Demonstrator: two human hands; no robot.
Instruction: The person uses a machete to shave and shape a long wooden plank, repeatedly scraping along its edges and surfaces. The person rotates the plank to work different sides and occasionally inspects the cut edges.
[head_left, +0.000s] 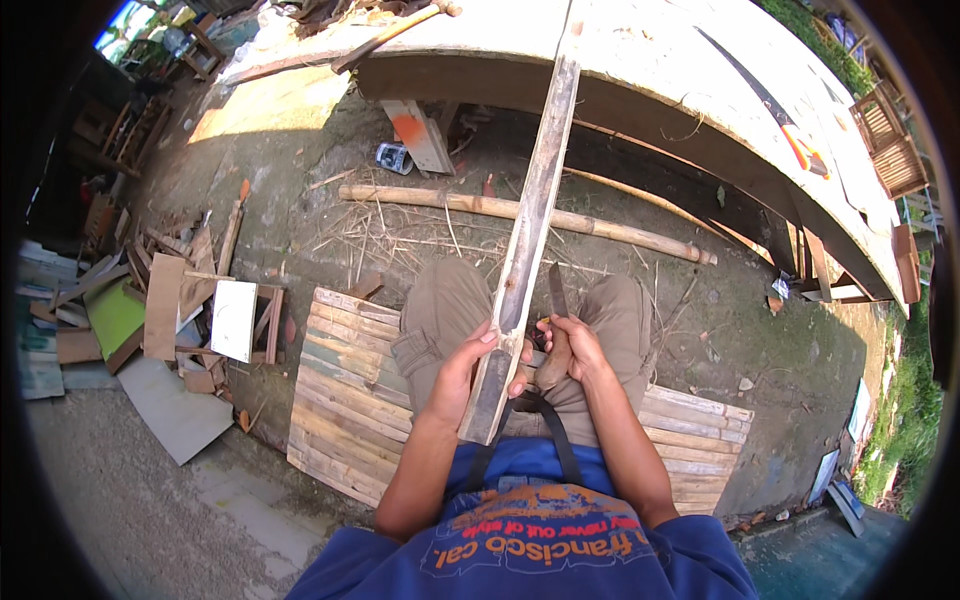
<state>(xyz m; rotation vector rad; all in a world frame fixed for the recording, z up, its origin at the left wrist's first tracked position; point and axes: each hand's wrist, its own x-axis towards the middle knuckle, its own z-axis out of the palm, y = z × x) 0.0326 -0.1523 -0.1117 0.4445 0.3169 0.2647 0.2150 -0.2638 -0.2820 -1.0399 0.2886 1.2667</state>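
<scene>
A long split bamboo piece (531,215) slants from my lap up to the workbench, its hollow inner side facing up. My left hand (470,368) is wrapped round its near end, thumb on the left edge and fingertips showing on the right. In my right hand (577,352) is a knife (557,292) with a dark blade and a thick wooden handle. The blade points away from me, just right of the bamboo and apart from it. Part of the handle is hidden by my fingers.
I sit on a bamboo-slat bench (345,400). Ahead stands a sunlit workbench (640,45) carrying a handsaw (770,105) and a hammer-like tool (395,35). A bamboo pole (610,226) lies on the ground beyond my knees, near a can (393,157). Scrap boards (165,300) pile at left.
</scene>
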